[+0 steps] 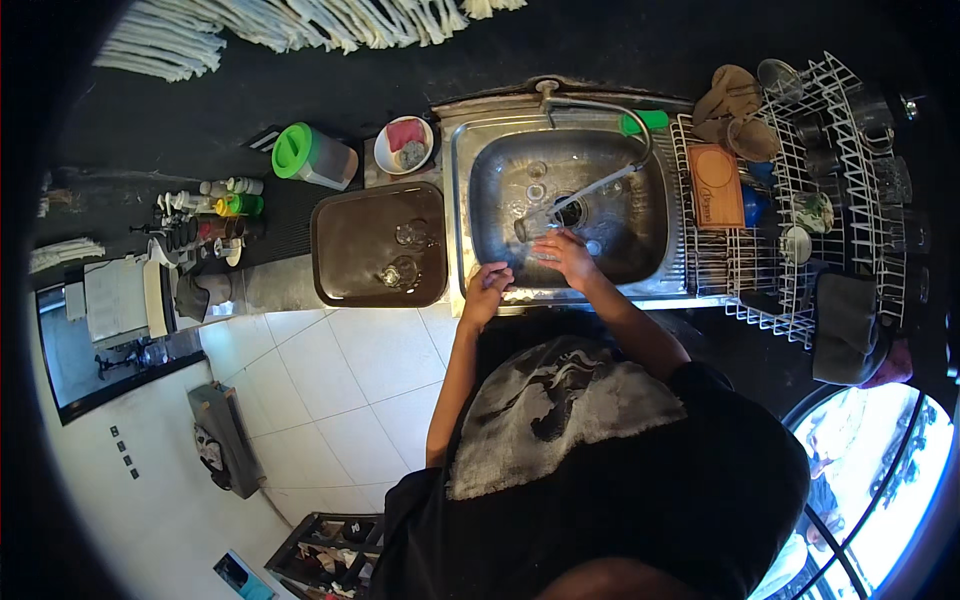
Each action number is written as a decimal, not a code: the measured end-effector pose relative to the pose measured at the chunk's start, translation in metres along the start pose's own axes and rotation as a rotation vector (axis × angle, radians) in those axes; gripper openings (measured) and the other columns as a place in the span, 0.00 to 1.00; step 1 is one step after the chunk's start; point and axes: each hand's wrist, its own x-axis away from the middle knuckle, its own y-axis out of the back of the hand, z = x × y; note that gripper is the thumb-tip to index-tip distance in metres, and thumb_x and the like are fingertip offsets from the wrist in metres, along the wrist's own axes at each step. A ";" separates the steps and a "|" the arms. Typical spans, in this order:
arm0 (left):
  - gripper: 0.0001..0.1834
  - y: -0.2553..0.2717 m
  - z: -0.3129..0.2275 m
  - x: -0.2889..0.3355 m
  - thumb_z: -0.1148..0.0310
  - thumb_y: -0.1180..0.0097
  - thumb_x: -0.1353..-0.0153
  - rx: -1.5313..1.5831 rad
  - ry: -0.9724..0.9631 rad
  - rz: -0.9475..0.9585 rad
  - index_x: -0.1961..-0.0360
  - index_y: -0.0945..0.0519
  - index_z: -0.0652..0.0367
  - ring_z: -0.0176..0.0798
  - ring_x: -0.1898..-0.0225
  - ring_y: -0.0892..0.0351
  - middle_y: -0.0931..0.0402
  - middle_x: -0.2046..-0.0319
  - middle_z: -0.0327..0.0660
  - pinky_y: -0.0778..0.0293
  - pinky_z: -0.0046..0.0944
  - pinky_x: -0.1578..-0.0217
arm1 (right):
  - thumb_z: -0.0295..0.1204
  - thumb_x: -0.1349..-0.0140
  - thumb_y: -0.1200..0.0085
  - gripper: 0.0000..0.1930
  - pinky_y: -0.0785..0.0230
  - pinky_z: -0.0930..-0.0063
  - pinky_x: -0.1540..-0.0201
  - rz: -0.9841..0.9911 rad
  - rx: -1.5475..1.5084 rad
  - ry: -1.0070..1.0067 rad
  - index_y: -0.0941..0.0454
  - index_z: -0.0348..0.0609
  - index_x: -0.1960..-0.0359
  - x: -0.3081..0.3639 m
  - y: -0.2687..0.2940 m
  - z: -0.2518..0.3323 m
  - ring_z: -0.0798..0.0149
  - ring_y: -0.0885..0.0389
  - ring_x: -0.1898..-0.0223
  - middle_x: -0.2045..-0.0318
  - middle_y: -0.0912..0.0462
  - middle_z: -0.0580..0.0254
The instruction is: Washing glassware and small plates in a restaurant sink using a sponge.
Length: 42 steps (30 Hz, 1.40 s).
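1. Far left: little bottles and jars [225,205], close together on the tabletop [268,287].
2. Next: see-through tub [334,163] with a bright green lid [292,151], and light brown stuff inside.
3. Just left of the sink [637,245]: brown tray [345,235], shiny on top, with two clear glasses [402,272] near the right side.
4. Behind the tray: white bowl [382,156], with a pinkish-red cloth [406,132] and a grey scrubber [411,154] in it.
5. At the sink's front edge, toward the left: left hand [487,285], fingers bent in. Can't tell if holding or just touching.
6. In the middle: metal sink, right in front of the black shirt [610,470]. Inside, near the fingers, a greyish round thing [521,231], too blurry to name.
7. Over the front of the sink: right hand [566,258], reaching in close to the running water [595,188]. Fingers a bit bent; can't tell if letting go or gripping.
8. Above the sink: thin curved tap [600,103], water slanting down to the left. Green thing [644,122] by the back right corner.
9. Far right: white wire rack [715,255] with a wooden board [714,187] and a brown cup [752,139]. Dark grey cloth [842,330] at the front.
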 end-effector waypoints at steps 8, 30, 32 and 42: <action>0.20 0.003 0.007 -0.016 0.60 0.41 0.40 -0.331 -0.213 -0.021 0.51 0.27 0.60 0.34 0.70 0.22 0.21 0.71 0.43 0.27 0.33 0.67 | 0.35 0.42 0.41 0.11 0.26 0.72 0.65 -0.596 1.010 0.781 0.23 0.41 0.65 0.000 -0.020 -0.023 0.59 0.18 0.66 0.65 0.20 0.57; 0.31 0.043 -0.025 -0.076 0.52 0.38 0.49 -1.038 -0.694 0.035 0.49 0.35 0.56 0.49 0.67 0.19 0.24 0.66 0.50 0.24 0.47 0.70 | 0.39 0.40 0.47 0.13 0.33 0.63 0.74 -0.423 1.578 0.536 0.27 0.50 0.56 -0.087 -0.151 0.046 0.58 0.23 0.78 0.81 0.24 0.58; 0.32 0.037 -0.012 -0.077 0.51 0.37 0.50 -1.090 -0.565 0.193 0.49 0.33 0.56 0.51 0.68 0.19 0.23 0.67 0.50 0.24 0.47 0.70 | 0.38 0.41 0.48 0.15 0.32 0.57 0.71 -0.217 1.676 0.582 0.27 0.53 0.53 -0.127 -0.209 0.062 0.49 0.22 0.75 0.79 0.22 0.55; 0.39 0.045 -0.058 -0.042 0.41 0.43 0.48 -0.836 -0.418 -0.036 0.45 0.35 0.60 0.53 0.71 0.19 0.21 0.72 0.51 0.25 0.50 0.71 | 0.42 0.45 0.43 0.15 0.28 0.56 0.57 -0.292 2.139 0.680 0.20 0.43 0.66 -0.270 -0.301 0.076 0.49 0.19 0.59 0.65 0.18 0.49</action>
